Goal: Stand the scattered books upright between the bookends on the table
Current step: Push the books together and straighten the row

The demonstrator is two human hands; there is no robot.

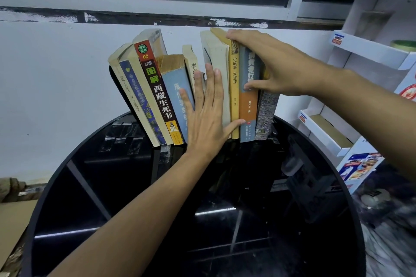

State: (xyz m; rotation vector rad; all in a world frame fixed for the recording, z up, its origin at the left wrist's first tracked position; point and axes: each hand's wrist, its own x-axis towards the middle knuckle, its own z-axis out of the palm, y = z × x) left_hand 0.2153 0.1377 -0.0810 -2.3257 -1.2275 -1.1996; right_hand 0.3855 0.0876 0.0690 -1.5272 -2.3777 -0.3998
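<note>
The round black glass bench (157, 220) carries the whole row of books (202, 87) at its far edge, against the white wall. No book shows lying loose on the glass, so the task looks close to done and the step in hand is squaring the row.

The left half of the row leans to the left, from the black-spined book (158, 96) to the pale blue book (176, 94). The right half stands close to upright. The left grip (204, 119) lies flat with straight fingers, holding nothing, its fingers spread over the pale blue book and the cream book (217, 69) beside it. The right grip (270, 63) is closed over the top of the orange-and-blue book (247, 108), thumb across its spine.

To do this well, I would keep the right grip steady as a stop and push the leaning spines upright from low down. Then close the wedge-shaped gap near the thin cream book (191, 58) before letting go. Otherwise the leaners will likely slump again.

A black left bookend (118, 90) shows only as a sliver behind the outermost book. The right bookend cannot be seen; the grey speckled book (266, 114) and the right grip cover where it would stand. Whether the thin cream book reaches the bench is hidden by the left grip.
</note>
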